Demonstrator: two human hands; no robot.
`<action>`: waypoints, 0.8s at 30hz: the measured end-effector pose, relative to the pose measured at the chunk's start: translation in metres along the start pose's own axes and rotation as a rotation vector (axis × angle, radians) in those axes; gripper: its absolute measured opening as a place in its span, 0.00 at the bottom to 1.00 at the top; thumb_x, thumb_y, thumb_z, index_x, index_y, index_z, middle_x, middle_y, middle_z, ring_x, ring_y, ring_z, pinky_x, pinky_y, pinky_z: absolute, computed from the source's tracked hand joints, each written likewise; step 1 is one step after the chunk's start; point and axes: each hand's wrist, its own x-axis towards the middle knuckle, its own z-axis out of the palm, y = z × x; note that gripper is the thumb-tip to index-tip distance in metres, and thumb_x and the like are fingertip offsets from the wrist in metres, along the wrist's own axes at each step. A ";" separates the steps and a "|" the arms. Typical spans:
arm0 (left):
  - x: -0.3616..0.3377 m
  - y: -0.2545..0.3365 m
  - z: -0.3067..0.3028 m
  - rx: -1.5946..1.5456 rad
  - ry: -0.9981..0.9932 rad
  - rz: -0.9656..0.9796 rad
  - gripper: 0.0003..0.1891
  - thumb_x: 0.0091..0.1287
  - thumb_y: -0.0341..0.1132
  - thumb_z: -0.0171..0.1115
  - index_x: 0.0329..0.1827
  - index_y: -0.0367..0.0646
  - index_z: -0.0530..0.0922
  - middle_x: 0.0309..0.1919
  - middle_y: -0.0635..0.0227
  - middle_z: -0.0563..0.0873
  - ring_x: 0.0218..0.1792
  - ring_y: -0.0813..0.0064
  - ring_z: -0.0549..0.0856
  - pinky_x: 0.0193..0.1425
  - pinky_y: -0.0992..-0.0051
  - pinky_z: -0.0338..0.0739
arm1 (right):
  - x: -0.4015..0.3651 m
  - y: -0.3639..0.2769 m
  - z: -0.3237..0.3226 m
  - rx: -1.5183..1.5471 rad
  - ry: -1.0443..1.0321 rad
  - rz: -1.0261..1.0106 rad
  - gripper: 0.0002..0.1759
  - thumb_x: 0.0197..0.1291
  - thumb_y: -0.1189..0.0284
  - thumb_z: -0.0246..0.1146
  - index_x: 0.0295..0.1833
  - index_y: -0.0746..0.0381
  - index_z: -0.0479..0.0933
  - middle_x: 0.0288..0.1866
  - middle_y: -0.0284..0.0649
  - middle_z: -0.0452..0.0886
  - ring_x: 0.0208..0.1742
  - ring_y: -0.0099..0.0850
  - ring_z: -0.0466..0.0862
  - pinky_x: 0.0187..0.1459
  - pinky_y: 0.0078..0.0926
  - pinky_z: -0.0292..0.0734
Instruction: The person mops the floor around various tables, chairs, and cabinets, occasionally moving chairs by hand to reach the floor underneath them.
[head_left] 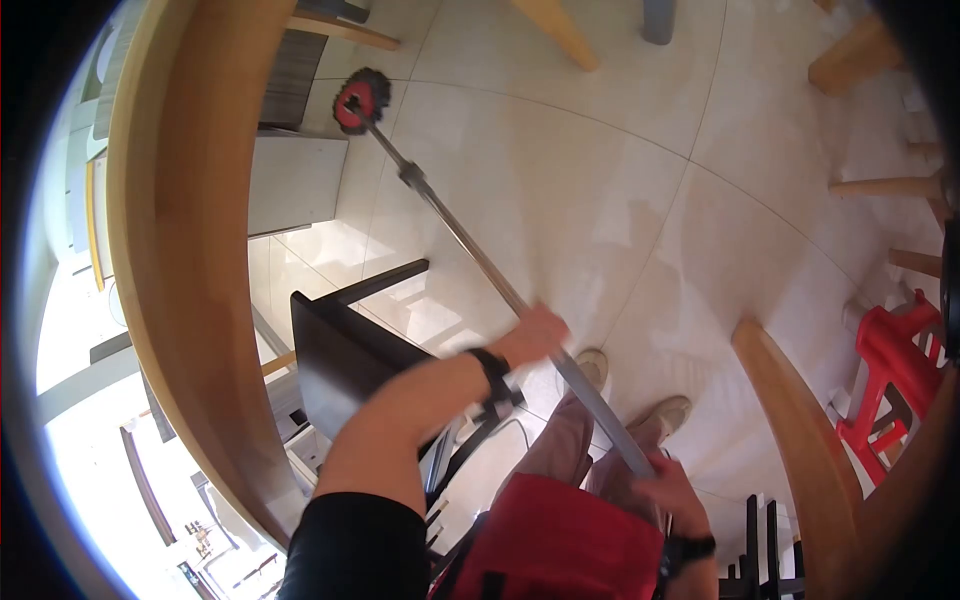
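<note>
A mop (468,240) with a long metal pole slants across the middle of the view. Its round head (361,101), red with a dark fringe, rests on the tiled floor at the upper left, beside a grey box-like base. My left hand (532,338) is wrapped round the pole about midway, a dark band on its wrist. Lower down, at the grey grip end, my right hand (675,494) closes round the handle; it is slightly blurred. Both of my shoes (665,415) stand on the floor just right of the pole.
A large curved wooden edge (195,250) runs down the left side. Near my left forearm stands a black chair (350,360). Wooden legs (800,430) rise at the right, beside a red plastic stool (885,370). More furniture legs (560,35) show at the top.
</note>
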 end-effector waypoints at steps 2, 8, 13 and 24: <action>-0.004 0.087 0.048 -0.329 0.252 0.323 0.05 0.47 0.37 0.60 0.18 0.49 0.77 0.19 0.64 0.80 0.24 0.58 0.80 0.26 0.59 0.70 | -0.072 0.053 -0.050 -0.010 -0.003 0.317 0.16 0.39 0.77 0.71 0.38 0.68 0.80 0.30 0.34 0.81 0.31 0.22 0.79 0.35 0.22 0.75; 0.005 0.229 -0.020 -0.431 -0.097 0.459 0.04 0.44 0.32 0.62 0.16 0.42 0.80 0.20 0.57 0.82 0.25 0.56 0.84 0.29 0.62 0.79 | -0.218 0.095 -0.105 -0.121 0.171 0.553 0.37 0.47 0.61 0.70 0.63 0.57 0.64 0.30 0.40 0.81 0.29 0.32 0.81 0.30 0.30 0.76; 0.034 0.111 -0.036 -0.126 -0.032 0.214 0.04 0.42 0.36 0.63 0.18 0.46 0.80 0.20 0.61 0.82 0.26 0.59 0.83 0.32 0.61 0.76 | -0.088 -0.016 -0.074 -0.223 0.243 0.355 0.18 0.26 0.77 0.74 0.31 0.66 0.80 0.20 0.33 0.77 0.21 0.22 0.75 0.23 0.23 0.68; -0.037 -0.140 -0.144 0.741 -0.214 -0.638 0.07 0.57 0.34 0.58 0.36 0.49 0.81 0.41 0.67 0.81 0.51 0.68 0.78 0.65 0.47 0.56 | 0.134 -0.162 0.131 -0.321 -0.161 -0.236 0.13 0.41 0.74 0.64 0.35 0.69 0.77 0.22 0.29 0.72 0.25 0.20 0.71 0.25 0.23 0.65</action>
